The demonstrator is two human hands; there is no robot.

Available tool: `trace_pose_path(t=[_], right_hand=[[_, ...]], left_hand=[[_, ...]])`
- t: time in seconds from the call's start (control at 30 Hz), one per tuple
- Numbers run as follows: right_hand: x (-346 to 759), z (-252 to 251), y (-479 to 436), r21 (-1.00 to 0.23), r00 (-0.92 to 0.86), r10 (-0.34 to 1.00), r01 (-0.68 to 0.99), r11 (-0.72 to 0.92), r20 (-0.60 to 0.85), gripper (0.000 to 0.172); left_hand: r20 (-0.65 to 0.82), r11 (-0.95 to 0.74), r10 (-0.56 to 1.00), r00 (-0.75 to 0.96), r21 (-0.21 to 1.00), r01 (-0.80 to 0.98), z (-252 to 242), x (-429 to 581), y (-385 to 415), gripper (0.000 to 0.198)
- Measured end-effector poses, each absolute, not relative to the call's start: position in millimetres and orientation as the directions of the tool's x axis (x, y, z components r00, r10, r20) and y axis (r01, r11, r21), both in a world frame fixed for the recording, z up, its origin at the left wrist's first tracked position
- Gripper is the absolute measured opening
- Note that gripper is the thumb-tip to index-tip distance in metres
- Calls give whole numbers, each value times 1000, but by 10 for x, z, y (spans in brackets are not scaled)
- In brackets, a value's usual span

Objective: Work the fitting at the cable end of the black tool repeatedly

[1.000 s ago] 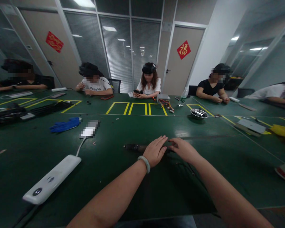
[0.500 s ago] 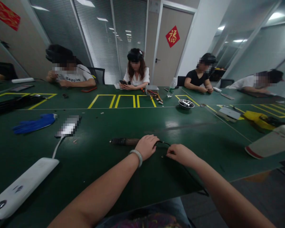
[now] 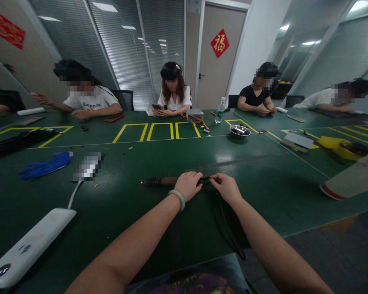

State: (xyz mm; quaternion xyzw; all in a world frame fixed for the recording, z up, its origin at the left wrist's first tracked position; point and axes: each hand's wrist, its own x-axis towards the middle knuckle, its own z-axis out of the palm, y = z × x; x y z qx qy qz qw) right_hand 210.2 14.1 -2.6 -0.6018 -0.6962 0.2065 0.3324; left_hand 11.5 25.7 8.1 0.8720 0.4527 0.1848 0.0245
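Observation:
A long dark tool with a brown handle [image 3: 159, 181] lies across the green table [image 3: 125, 220] in front of me. My left hand [image 3: 188, 185], with a pale bangle on the wrist, is closed over its right end. My right hand [image 3: 225, 187] pinches the thin black cable [image 3: 228, 228] where it leaves the tool. The cable runs back toward me and off the table edge.
A white power strip [image 3: 27, 247] lies near left, a blue glove [image 3: 44, 165] beyond it. A metal bowl [image 3: 239, 130], a water bottle [image 3: 220, 110] and a yellow object [image 3: 337, 148] sit farther off. Several people sit around the far side of the table.
The view swung to the right. My right hand moved up from the table surface to the tool's end and pinched the cable. My left hand curled from flat to closed on the tool.

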Motion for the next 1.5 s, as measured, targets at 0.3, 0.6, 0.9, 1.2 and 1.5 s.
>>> trace_pose_path(t=[0.3,0.6,0.9,1.2,1.5], right_hand=[[2074,-52,92,-442,-158,956,860,256,247,9],[2041,-82,106,-442,-116,965,871,212,234,9],[2060,-113,122,-468,-94,970,862,192,225,10],[2079,-87,92,-550,-140,960,795,256,244,12],[2062,-124,79,-577,-153,958,771,269,242,12]], left_hand=[[310,-610,783,540,212,763,56,193,278,11],[289,-557,819,495,194,808,9,231,314,14],[298,-570,810,505,204,796,-9,206,340,7],[327,-602,792,515,282,747,-24,166,324,10],[325,-600,792,516,264,755,-50,178,343,11]])
